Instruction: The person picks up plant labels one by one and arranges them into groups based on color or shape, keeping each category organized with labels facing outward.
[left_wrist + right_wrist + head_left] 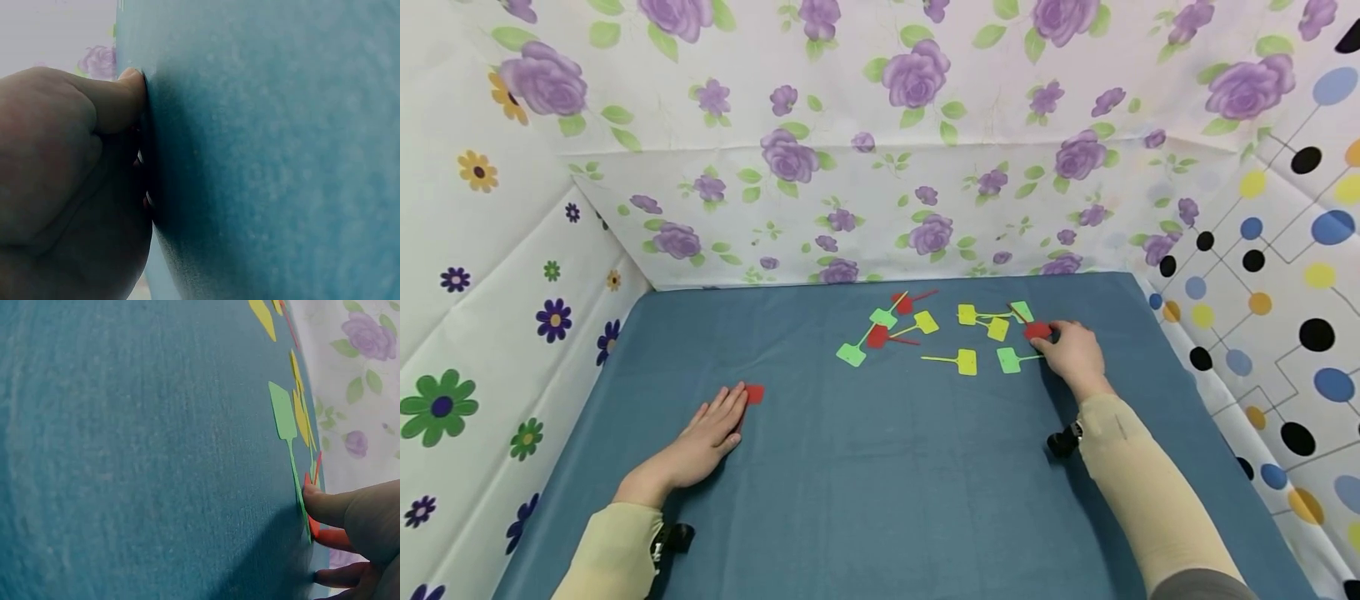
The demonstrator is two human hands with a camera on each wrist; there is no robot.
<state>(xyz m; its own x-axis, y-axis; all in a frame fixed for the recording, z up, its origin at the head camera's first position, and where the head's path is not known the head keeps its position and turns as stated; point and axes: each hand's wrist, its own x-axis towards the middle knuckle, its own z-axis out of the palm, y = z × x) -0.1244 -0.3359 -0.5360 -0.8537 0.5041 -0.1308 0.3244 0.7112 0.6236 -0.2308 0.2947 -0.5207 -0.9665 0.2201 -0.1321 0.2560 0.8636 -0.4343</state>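
Note:
My left hand [707,437] lies flat on the blue cloth, fingers straight and close together. Its fingertips touch a red tag [756,394], and only the square end of that tag shows. At the right, my right hand [1075,354] pinches another red tag [1037,331] between thumb and fingers; its thin stem points up and left. Just beside that hand lies a green tag [1009,360], whose stem runs toward the fingers, also seen in the right wrist view as a green tag [283,411]. In the left wrist view, the thumb rests against the cloth.
Left of the right hand lie several loose tags, including a yellow tag [967,362], a green tag [851,354] and a red tag [877,336], some overlapping. Flowered sheeting [917,200] rises behind the blue cloth [865,500]; patterned sheets stand at both sides.

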